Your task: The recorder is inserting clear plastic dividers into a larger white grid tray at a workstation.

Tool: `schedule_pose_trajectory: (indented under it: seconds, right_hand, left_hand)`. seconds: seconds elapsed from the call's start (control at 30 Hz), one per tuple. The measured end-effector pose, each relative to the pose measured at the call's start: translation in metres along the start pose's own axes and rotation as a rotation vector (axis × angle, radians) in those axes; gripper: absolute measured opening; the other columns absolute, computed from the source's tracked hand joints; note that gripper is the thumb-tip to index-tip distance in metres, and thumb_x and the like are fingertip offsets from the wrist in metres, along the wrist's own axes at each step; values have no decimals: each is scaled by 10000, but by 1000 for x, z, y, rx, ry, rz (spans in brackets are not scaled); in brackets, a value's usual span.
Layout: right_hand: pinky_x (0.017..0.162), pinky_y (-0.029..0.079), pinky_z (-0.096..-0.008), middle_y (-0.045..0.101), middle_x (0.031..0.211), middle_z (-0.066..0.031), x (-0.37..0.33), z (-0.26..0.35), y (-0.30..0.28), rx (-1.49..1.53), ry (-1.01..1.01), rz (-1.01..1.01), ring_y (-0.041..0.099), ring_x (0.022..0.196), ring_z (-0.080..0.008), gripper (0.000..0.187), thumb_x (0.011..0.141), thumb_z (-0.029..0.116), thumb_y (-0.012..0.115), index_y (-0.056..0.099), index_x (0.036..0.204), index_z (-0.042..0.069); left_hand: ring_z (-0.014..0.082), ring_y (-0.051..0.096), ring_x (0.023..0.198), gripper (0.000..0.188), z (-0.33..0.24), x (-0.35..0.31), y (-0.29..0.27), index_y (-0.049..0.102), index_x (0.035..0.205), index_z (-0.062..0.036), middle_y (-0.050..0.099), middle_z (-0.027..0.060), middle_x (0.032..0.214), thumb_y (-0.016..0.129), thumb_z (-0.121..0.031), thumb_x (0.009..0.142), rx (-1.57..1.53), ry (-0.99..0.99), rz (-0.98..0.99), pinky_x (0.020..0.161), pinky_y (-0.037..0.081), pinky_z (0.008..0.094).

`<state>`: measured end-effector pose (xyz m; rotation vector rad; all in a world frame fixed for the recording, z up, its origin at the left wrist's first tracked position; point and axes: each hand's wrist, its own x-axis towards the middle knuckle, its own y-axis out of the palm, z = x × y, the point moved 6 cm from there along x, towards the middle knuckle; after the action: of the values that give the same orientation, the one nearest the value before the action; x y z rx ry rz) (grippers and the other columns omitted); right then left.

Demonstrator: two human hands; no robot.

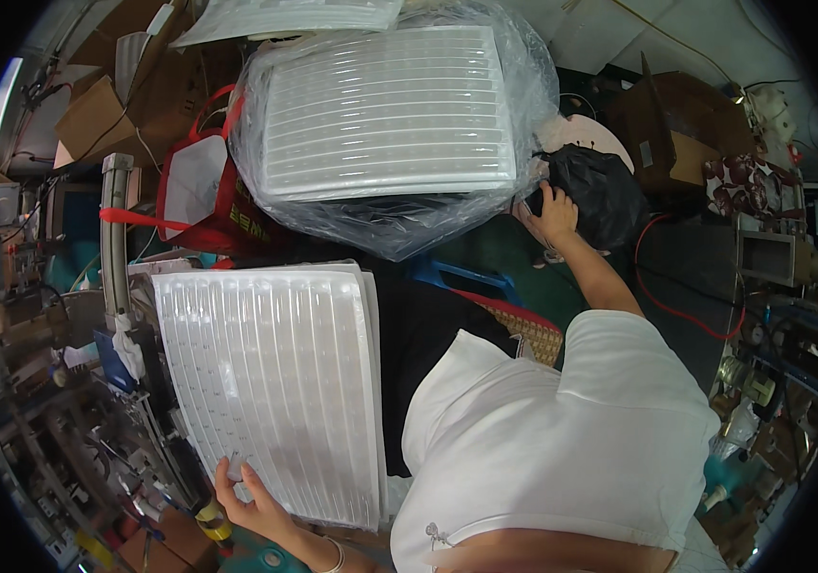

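My left hand [254,504] is at the lower left corner of a stack of ribbed clear plastic trays [280,372]. Its thumb and forefinger curl toward each other around a small pale piece, too small to name. Rows of tiny marks run along the left side of the top tray. Stretched out to the far right, my right hand [554,218] has its fingers hooked over the edge of a black plastic bag [602,196]. The bag rests on a round pale seat [592,134]. What lies under those fingers is partly hidden.
Ahead, another stack of ribbed trays [390,115] sits in a large clear plastic bag [361,224]. A red bag [201,181] and an upright metal post [116,248] stand left. Open cardboard boxes [691,158], a blue stool [466,279] and a red cable [681,320] are around.
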<state>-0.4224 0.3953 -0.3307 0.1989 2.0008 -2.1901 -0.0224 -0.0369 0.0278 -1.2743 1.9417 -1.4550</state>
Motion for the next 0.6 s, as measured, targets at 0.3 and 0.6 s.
schedule_pose_trajectory:
  seconds: [0.3,0.6]
  right_hand:
    - [877,414,-435,532,1107,-172,10,-11,0,-9,-6,94,530,1042,-346,773,594,355,806,398,1213,136]
    - [898,399,-427,531,1091,-170,10,-12,-10,-12,-10,122,513,1058,-340,669,586,363,792,455,1082,66]
  left_hand:
    - [129,427,822,279,-14,6,1,575,1136,24,567,33,994,609,-110,893,93,115,-4,745,390,241]
    - [211,534,911,295,-27,8,1,581,1146,16,601,121,1092,627,-98,878,115,90,23,789,434,314]
